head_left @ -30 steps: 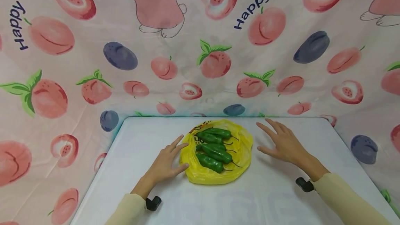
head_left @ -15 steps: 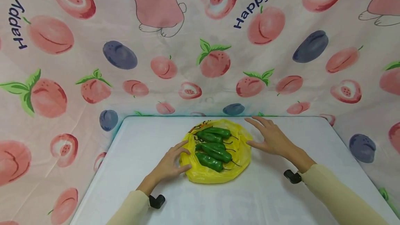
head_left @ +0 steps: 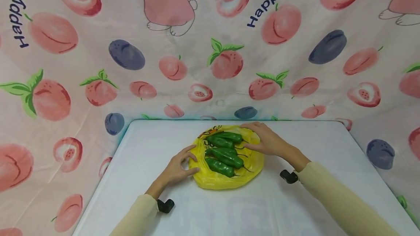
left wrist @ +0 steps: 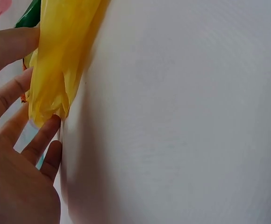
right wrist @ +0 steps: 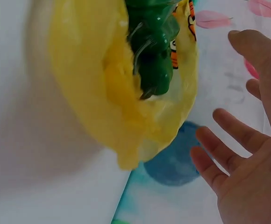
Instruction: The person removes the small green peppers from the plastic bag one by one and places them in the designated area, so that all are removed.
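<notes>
Several green peppers [head_left: 226, 157] lie side by side on a yellow plastic bag [head_left: 218, 183], stems toward the right. At the bag's left edge is my left hand [head_left: 176, 166], fingers spread and slightly bent; in the left wrist view the fingertips of the left hand [left wrist: 23, 172] touch the yellow bag [left wrist: 63, 56]. My right hand [head_left: 269, 140] reaches over the bag's upper right edge, fingers extended near the pepper stems. In the right wrist view, the right hand [right wrist: 252, 158] has its fingers apart beside the bag [right wrist: 84, 70] and peppers [right wrist: 154, 70], holding nothing.
The bag lies on a white table [head_left: 229, 214] near its far edge. Behind and beside the table hangs a pink cloth [head_left: 197, 54] printed with fruit. A black wrist camera [head_left: 165, 206] is on the left wrist, another black camera [head_left: 288, 176] on the right.
My right hand has moved left from beside the bag to over its upper right edge. My left hand has shifted slightly right, closer against the bag. The peppers have hardly moved.
</notes>
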Tool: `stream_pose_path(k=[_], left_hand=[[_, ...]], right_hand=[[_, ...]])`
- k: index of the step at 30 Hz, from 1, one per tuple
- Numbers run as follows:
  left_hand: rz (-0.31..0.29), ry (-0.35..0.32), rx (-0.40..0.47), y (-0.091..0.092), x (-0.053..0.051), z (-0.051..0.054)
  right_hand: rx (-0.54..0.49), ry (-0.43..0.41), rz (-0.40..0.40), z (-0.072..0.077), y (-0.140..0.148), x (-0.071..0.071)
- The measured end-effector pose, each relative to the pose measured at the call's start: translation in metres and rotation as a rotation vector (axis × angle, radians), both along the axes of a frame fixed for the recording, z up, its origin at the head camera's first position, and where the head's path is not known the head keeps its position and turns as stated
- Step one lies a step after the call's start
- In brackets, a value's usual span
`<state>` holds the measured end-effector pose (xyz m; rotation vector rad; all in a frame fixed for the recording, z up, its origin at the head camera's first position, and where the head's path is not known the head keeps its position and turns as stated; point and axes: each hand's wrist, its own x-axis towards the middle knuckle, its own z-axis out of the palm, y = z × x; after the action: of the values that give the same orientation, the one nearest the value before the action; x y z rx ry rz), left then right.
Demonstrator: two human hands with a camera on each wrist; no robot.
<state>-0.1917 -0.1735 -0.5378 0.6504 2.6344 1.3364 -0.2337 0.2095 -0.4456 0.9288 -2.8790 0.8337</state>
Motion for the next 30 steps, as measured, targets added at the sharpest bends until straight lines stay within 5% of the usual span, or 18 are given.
stream_pose_path(k=[6, 14, 30], left_hand=[[0.008, -0.004, -0.002, 0.001, -0.003, -0.002], [0.020, 0.003, -0.012, 0.004, -0.002, -0.001], [0.022, 0.027, -0.016, 0.008, -0.004, -0.002]], right_hand=[[-0.033, -0.057, 0.078, -0.003, -0.017, -0.018], [0.046, -0.070, 0.141, -0.004, -0.043, -0.038], [0.141, -0.218, 0.133, -0.016, -0.057, -0.064]])
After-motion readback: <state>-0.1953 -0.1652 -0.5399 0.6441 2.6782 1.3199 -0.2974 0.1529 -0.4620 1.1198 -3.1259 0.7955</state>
